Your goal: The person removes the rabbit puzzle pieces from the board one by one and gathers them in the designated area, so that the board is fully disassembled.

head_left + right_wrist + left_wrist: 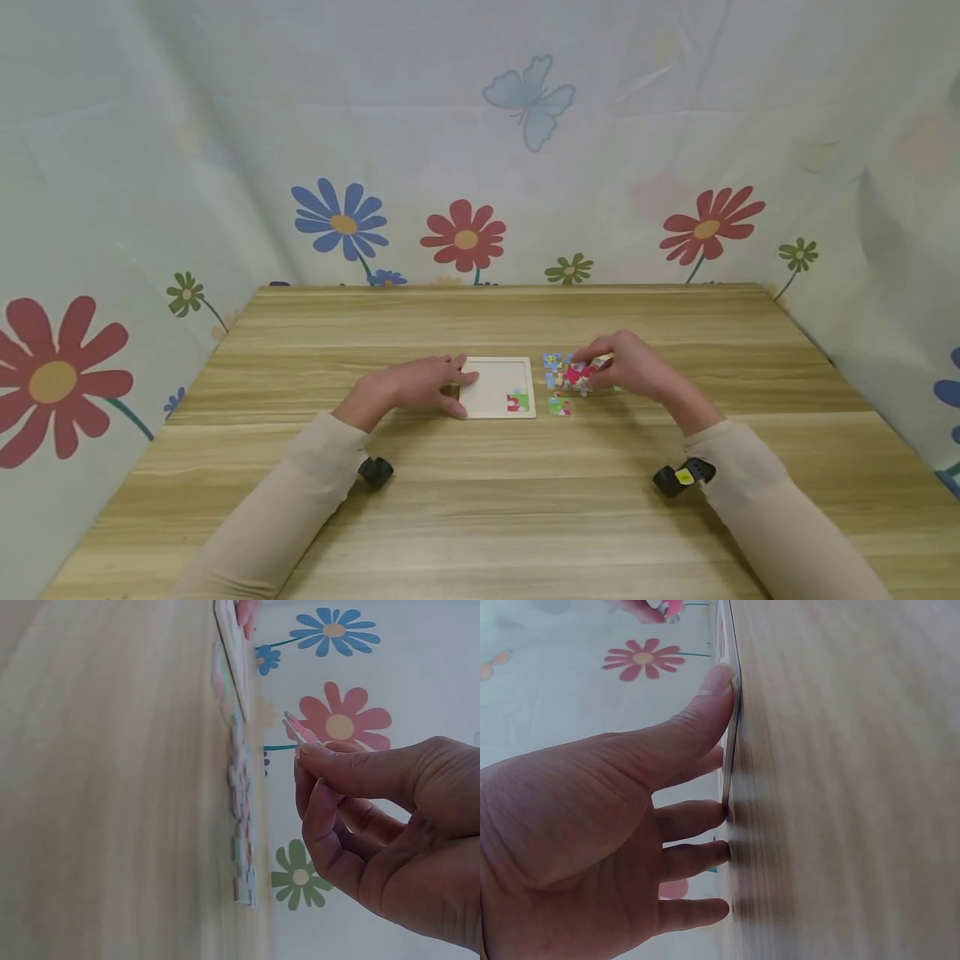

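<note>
A square wooden puzzle tray (532, 388) lies mid-table. One red-and-green jigsaw piece (518, 402) sits in its near right corner. My left hand (422, 383) rests at the tray's left side, fingers spread, thumb at the near corner; in the left wrist view the thumb (718, 682) touches the tray's edge. Right of the tray, my right hand (633, 367) pinches a pink-and-red jigsaw piece (578, 375) between thumb and fingers. The right wrist view shows this piece raised above the tabletop, its lower part hidden by the fingertips (313, 750).
Several loose jigsaw pieces (552, 361) lie beneath and beside the right hand. A green-and-red piece (559, 406) lies apart, nearer the front. The wood-grain table (480, 508) ends at a flowered cloth backdrop (615, 167) behind and at both sides.
</note>
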The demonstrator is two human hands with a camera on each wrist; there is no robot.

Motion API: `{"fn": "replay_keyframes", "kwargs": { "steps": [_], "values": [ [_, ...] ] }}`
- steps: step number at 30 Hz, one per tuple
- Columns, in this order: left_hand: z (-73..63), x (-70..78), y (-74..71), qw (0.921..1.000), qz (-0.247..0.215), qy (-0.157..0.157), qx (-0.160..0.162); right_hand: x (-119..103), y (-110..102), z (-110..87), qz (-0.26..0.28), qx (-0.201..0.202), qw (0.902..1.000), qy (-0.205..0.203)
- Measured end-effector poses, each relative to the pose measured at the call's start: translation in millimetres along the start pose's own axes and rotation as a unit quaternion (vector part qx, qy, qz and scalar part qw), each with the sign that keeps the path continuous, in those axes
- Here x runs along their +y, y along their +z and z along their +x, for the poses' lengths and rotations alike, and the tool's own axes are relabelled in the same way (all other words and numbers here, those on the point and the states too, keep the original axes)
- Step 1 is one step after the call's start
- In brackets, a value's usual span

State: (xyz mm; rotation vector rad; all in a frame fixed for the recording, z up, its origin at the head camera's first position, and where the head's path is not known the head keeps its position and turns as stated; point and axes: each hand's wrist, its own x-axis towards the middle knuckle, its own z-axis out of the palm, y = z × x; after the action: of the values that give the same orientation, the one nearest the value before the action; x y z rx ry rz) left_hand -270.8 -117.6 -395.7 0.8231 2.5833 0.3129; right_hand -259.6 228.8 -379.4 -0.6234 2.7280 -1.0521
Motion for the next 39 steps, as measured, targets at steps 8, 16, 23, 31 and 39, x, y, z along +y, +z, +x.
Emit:
{"fn": "replay_keyframes", "kwargs": {
  "steps": [8,16,23,31,39],
  "values": [
    [-0.1,-2.1,2.4,1.0,-0.003,0.004,0.007,6,2,-2.8,-0.001,-0.037,0.9993,-0.002],
    [0.6,-1.9,2.8,1.0,-0.001,0.002,0.007,6,-2,-9.0,-0.01,-0.079,0.9967,0.01],
    [-0.3,-0.3,1.4,1.0,-0.002,0.001,0.006,3,-1,-11.3,-0.046,-0.102,0.9937,0.008],
    [0.7,-2.4,2.1,0.9999,0.006,0.006,0.005,-3,7,-10.7,-0.088,-0.101,0.991,-0.003],
    [0.7,-3.5,2.2,0.9999,0.004,0.008,0.007,-4,10,-9.2,-0.119,-0.103,0.9873,0.021]
  ]
}}
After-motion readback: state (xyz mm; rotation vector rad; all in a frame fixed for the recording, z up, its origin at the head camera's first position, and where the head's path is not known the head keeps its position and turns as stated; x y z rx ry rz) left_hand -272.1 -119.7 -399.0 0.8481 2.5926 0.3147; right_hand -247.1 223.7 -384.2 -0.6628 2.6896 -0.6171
